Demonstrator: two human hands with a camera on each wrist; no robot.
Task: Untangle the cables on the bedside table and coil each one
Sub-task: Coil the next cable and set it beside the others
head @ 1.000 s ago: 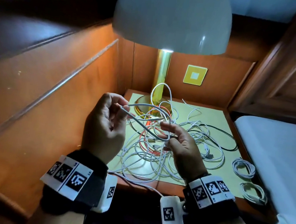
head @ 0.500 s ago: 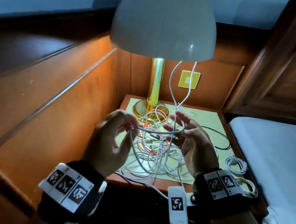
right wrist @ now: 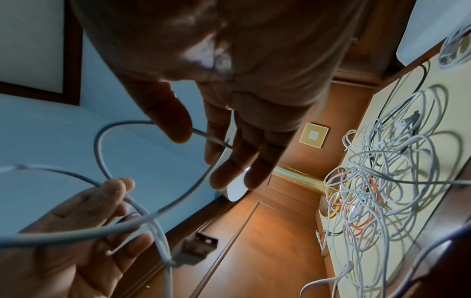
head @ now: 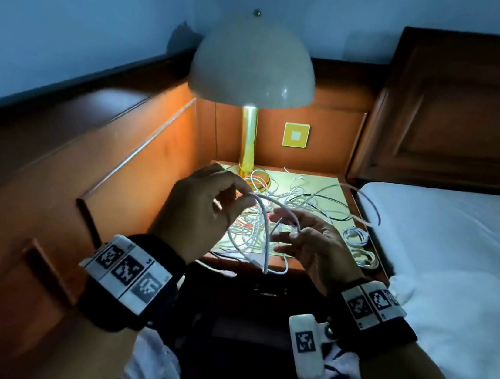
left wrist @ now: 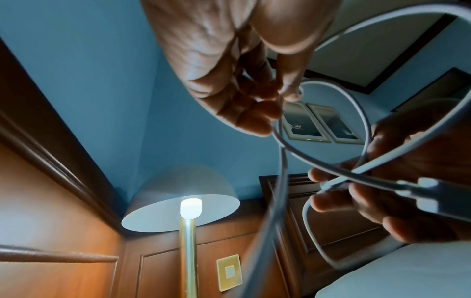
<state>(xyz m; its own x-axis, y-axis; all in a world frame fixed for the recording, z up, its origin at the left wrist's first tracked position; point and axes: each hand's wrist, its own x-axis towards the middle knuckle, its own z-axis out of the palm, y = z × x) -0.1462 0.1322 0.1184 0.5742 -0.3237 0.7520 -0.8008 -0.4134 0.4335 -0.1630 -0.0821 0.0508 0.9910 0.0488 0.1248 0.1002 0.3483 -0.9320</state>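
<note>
**Both hands hold one white cable above the tangle**

Left of the lamp, the left hand is raised over the surface, its grip pinching a white cable between thumb and fingertips. The cable arches to the right hand, in front of the lamp; that grip pinches it between thumb and forefinger, other fingers loosely spread. Loops hang below both hands. Beneath, in front of the lamp base, lies the tangle of white, orange and black cables. Right of the lamp, by the bed, rest two coiled cables.
</note>
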